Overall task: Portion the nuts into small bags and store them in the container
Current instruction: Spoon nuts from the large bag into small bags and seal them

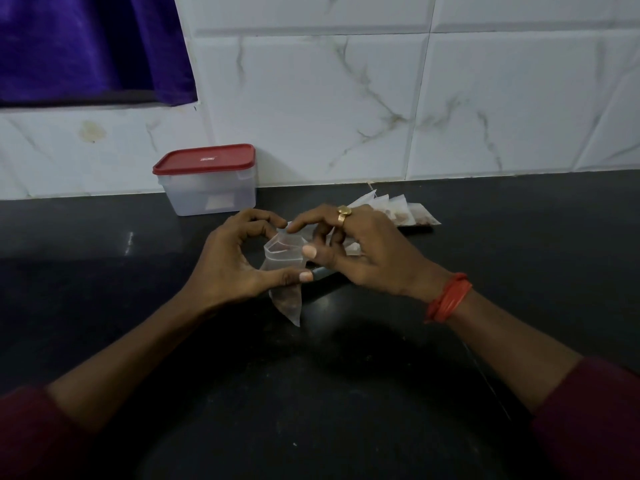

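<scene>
Left hand (228, 261) and right hand (360, 251) both pinch 1 small bag (286, 303) open over the counter (104, 271).

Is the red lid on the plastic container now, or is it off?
On. The red lid sits flat on the clear container, covering its whole rim.

**One head-worn view, aimed forward and down**

The scene is taken by a single wide-angle camera worn on the head. The black countertop (104, 271) is looked down on at close range. Behind the red-lidded container (207, 183) the tiled wall (346, 98) is faced. Just in front of the container, the left hand (228, 261) and right hand (367, 254), holding a small bag (286, 299), are framed centrally.
</scene>
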The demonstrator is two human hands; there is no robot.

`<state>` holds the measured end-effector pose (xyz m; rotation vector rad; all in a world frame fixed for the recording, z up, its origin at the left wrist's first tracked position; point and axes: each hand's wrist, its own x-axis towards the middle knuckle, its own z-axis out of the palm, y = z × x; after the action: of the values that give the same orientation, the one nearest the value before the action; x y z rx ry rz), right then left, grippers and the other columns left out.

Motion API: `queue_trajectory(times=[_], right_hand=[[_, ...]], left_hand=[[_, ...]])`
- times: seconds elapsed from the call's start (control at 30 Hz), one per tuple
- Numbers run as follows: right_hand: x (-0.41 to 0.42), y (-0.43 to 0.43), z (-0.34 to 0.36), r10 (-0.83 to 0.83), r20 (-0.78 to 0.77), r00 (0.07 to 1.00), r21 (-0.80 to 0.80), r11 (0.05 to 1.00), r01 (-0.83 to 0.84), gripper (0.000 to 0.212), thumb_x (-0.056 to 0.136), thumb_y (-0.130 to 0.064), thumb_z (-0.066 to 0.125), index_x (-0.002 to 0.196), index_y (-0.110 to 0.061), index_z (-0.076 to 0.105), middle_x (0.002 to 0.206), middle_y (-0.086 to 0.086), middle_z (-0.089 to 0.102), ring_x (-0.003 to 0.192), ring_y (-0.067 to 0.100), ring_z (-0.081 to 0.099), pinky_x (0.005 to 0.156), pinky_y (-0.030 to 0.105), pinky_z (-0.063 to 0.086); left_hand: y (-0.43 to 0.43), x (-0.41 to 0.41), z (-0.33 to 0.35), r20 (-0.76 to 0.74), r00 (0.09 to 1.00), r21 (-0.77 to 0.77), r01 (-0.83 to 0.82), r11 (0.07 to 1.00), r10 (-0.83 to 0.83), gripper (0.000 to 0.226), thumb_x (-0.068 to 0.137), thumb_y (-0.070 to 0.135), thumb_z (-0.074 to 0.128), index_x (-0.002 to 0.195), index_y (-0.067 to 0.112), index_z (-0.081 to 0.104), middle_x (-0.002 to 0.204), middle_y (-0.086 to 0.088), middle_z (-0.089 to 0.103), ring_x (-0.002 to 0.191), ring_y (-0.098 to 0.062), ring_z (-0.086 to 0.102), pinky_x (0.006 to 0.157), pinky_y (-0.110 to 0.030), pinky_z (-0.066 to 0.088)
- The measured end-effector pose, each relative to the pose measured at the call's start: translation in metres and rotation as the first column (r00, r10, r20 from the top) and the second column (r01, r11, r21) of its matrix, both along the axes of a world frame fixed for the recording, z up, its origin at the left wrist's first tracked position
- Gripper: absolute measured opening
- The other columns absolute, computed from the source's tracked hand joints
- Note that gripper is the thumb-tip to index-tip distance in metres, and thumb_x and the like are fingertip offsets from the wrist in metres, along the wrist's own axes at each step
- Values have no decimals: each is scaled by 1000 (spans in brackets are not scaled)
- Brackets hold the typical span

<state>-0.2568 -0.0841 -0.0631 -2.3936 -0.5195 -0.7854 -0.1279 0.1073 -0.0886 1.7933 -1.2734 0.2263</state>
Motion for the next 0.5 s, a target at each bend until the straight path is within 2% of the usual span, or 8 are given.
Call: queue_trajectory(times=[0.13, 0.23, 0.33, 0.5], right_hand=[[3, -1, -5, -42, -37, 998, -36, 999, 41, 15, 91, -32, 70, 96, -18, 74, 86, -6, 71, 68, 11, 66, 66, 31, 55], [1, -8, -5, -69, -77, 995, 74, 994, 74, 6, 92, -19, 71, 88, -15, 72, 81, -10, 70, 71, 6, 69, 71, 23, 55], [-1, -17, -3, -81, -107, 991, 160, 982, 97, 5, 91, -14, 70, 88, -10, 70, 83, -6, 71, 73, 8, 70, 74, 24, 56], [-1, -20, -5, -53, -91, 994, 177, 982, 69, 19, 83, -21, 81, 82, -10, 67, 78, -3, 69, 71, 11, 68, 69, 25, 58]], left_hand=[[0, 1, 0, 29, 1000, 1, 9, 1000, -9, 63, 58, 62, 81, 101, 17, 70, 113, 5, 64, 108, -14, 62, 91, -45, 55], [0, 1, 1, -59, 997, -19, 50, 999, -51, 54, 64, 56, 79, 98, 14, 71, 112, 4, 66, 107, -16, 63, 92, -44, 55], [-1, -2, 2, -164, 983, -79, 71, 994, -84, 40, 73, 47, 76, 93, 13, 73, 105, 1, 71, 102, -19, 68, 88, -47, 57], [-2, -5, 4, -215, 972, -102, 73, 992, -93, 37, 73, 45, 78, 88, 11, 75, 95, -1, 75, 94, -18, 71, 86, -40, 59]])
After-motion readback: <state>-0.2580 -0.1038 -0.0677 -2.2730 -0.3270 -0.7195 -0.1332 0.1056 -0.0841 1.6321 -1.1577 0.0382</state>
